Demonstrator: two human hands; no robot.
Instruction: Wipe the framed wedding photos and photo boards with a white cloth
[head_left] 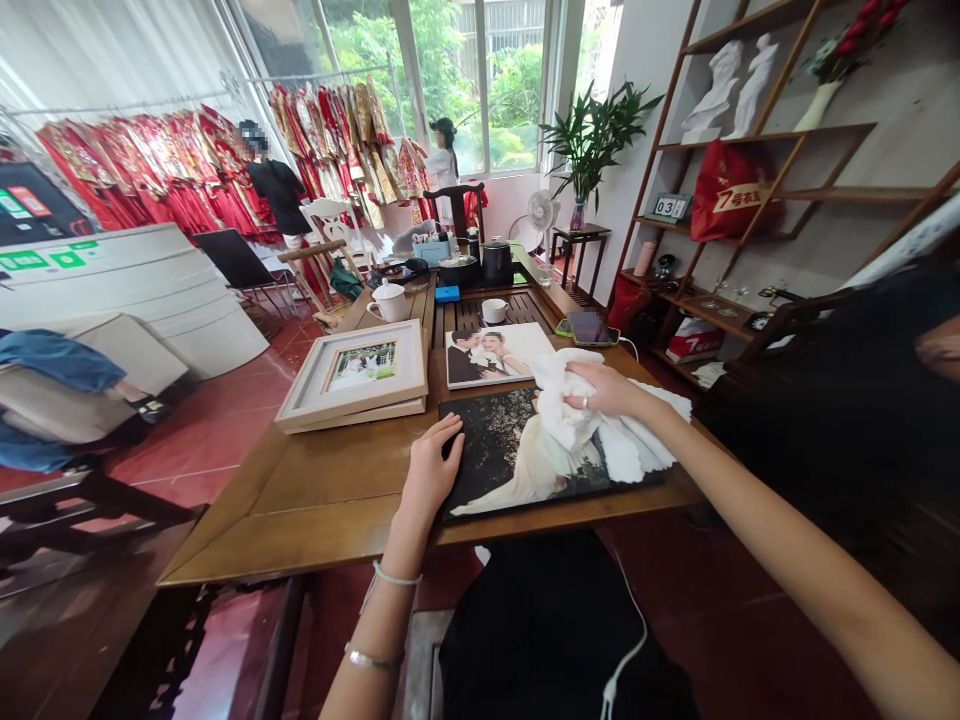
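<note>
A dark photo panel [487, 450] showing a figure in a long pale dress lies flat at the front edge of the wooden table [322, 490]. My left hand [433, 462] rests at the panel's left edge, fingers stretched out and holding nothing. In my right hand [604, 388] is a bunched white towel [566, 400], pressed onto the panel's upper right part. Part of the towel spreads over the right end and hides that area. Just behind lies a lighter photo panel [491, 355] of a couple.
Stacked wooden picture frames [360, 375] lie at the left. Behind are a white lidded cup [388, 300], a small white cup [493, 311], a blue box [448, 293] and a phone [589, 326] on a cable. A person in dark clothing [810, 400] is close at right.
</note>
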